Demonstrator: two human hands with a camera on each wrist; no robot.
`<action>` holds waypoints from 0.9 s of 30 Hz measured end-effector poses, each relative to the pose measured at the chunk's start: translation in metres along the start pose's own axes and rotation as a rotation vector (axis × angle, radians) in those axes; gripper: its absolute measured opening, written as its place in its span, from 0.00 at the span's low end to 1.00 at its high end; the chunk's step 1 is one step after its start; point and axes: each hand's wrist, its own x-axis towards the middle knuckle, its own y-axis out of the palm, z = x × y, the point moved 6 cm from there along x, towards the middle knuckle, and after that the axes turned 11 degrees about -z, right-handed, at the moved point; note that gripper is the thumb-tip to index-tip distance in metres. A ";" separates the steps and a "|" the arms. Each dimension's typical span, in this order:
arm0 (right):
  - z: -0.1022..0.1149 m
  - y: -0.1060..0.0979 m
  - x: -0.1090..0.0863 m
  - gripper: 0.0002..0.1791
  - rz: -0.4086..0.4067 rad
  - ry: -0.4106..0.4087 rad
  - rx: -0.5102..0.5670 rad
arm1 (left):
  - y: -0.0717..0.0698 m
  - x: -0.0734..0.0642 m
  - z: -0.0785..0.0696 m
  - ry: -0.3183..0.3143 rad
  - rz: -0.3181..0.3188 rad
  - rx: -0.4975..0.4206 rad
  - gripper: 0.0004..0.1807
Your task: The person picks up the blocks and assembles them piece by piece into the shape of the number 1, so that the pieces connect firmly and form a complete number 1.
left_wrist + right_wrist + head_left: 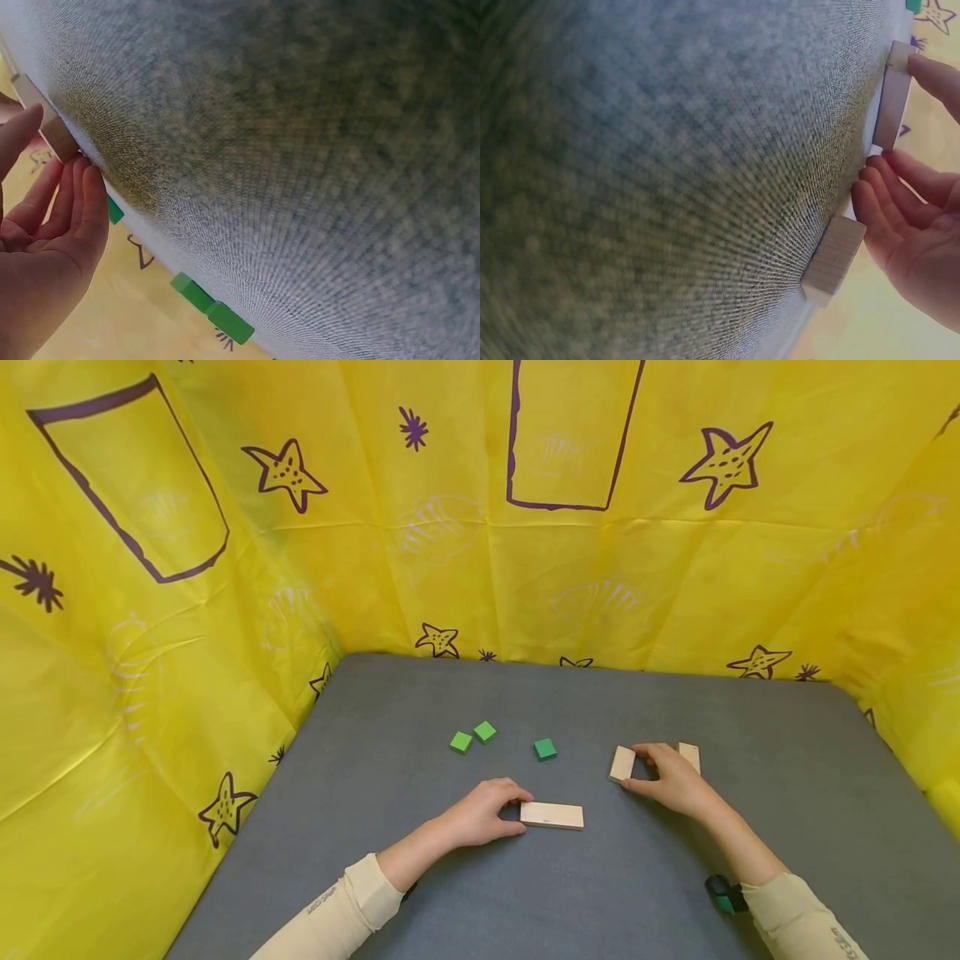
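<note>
Yellow backdrop point(450, 585): sheeting along the left, far and right sides, drawn with purple starfish point(285, 474);
Grey table point(420, 893): cloth-like top under both hands and all the blocks;
Left hand point(483, 814): narrow pinch, thumb and fingertips on the left end of the crosswise wooden block point(552, 815); palm to the left of it;
Right hand point(671, 781): wider span, holding the lengthwise wooden block point(622, 764) end to end, thumb at its near end, fingertip at its far end; block on the hand's left;
Crosswise block's axis: left to right; right end free, facing the right hand's side;
Lengthwise block's axis: mostly away from the person, leaning slightly right; roughly square to the other; it lies right of that free end and farther off, a gap between; whether it is lifted, cannot tell;
Far-right wooden block point(689, 757): beside the right hand, partly hidden by it; left hand well apart;
Light green blocks point(461, 742): a near pair, beyond the left hand;
Darker green block point(545, 749): between that pair and the lengthwise block; untouched
</note>
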 end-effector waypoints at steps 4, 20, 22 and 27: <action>-0.001 0.000 0.001 0.33 -0.001 -0.003 0.002 | 0.001 0.001 0.001 -0.004 -0.015 0.010 0.18; 0.001 0.000 -0.001 0.33 -0.004 -0.008 -0.002 | 0.000 0.001 0.000 -0.023 -0.070 0.008 0.14; 0.002 0.000 0.000 0.33 -0.002 -0.009 -0.003 | 0.000 0.000 0.000 -0.030 -0.077 0.009 0.14; 0.001 0.000 -0.001 0.33 0.002 -0.004 -0.005 | 0.000 0.000 -0.001 -0.059 -0.080 0.015 0.14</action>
